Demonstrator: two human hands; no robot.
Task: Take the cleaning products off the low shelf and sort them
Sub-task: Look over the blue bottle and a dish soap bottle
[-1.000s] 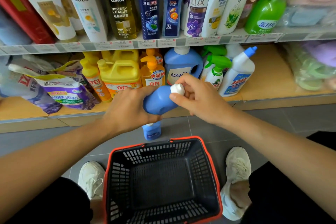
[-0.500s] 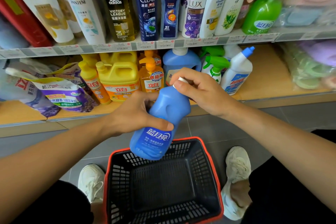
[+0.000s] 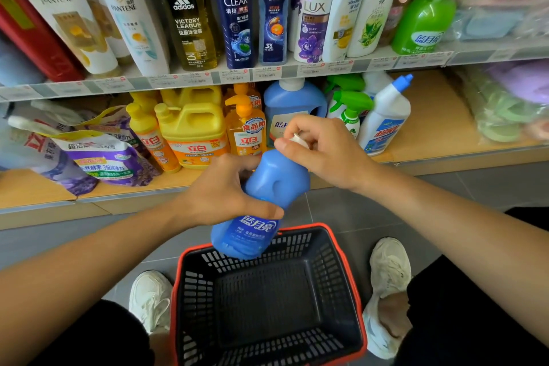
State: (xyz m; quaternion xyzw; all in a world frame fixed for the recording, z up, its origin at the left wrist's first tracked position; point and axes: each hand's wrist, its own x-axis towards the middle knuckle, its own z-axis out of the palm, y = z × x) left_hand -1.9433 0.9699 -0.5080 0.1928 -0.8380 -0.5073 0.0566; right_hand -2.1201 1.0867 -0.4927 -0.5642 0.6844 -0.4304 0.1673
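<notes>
A blue detergent bottle (image 3: 267, 199) with a white cap hangs tilted over the far rim of the dark basket (image 3: 350, 285) with the red rim. My left hand (image 3: 219, 190) grips its middle, thumb across the label. My right hand (image 3: 323, 151) pinches the white cap at the top. On the low shelf (image 3: 439, 131) behind stand yellow dish-soap bottles (image 3: 193, 131), an orange pump bottle (image 3: 246, 131), a big blue jug (image 3: 291, 104), green spray bottles (image 3: 350, 110) and a white toilet cleaner (image 3: 386, 119).
Purple and white refill bags (image 3: 98, 154) lie at the shelf's left. Shampoo bottles (image 3: 237, 9) fill the upper shelf. Wrapped sponges (image 3: 505, 110) sit at the right. My white shoes (image 3: 389, 276) flank the basket on the grey tile floor.
The blue bottle swung from lying level to base-down over the basket. Both hands kept their hold and shifted a little lower and nearer.
</notes>
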